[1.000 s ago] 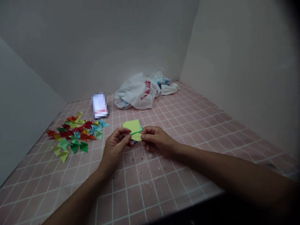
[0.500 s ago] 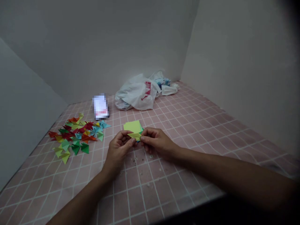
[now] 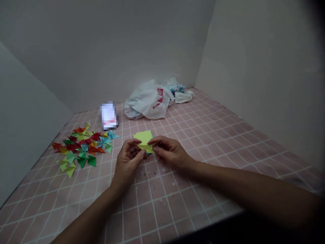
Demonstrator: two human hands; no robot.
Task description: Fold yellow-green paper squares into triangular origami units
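A small folded piece of yellow paper (image 3: 146, 148) is held up between my two hands. My left hand (image 3: 129, 155) pinches its left end with thumb and fingers. At the other end, the thumb and fingertips of my right hand (image 3: 169, 152) close on the paper. Just behind it lies a stack of square paper (image 3: 142, 136), yellow on top with green and blue edges showing beneath. To the left, several folded paper figures (image 3: 81, 142) in red, orange, yellow, green and blue are heaped together.
A phone (image 3: 109, 116) with a lit, blurred screen leans near the back wall. White plastic bags (image 3: 148, 101) with red print lie at the back middle, beside a blue patterned packet (image 3: 177, 88). Small scraps dot the pink tiled tabletop (image 3: 152, 203) in front of my hands.
The folded yellow paper has turned in my fingers and shows a broader face. My right fingers have lifted and opened slightly. My left hand has hardly moved.
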